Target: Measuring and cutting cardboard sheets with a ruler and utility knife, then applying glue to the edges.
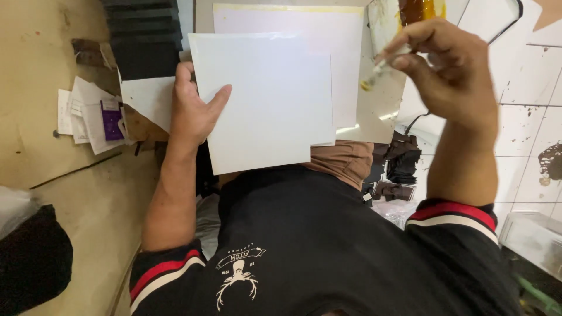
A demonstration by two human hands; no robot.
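Two white sheets (257, 99) lie stacked on the person's lap, the left hand (193, 108) gripping their left edge to steady them. Raised clear, the right hand (451, 70) pinches a glue-tipped brush (380, 69).

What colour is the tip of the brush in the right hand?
Yellowish, on the brush in the right hand; head view.

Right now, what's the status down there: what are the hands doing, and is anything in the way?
Left hand grips the white sheet by its edge. Right hand raised, pinching a small brush, clear of the sheet. More white sheets underneath; nothing blocking.
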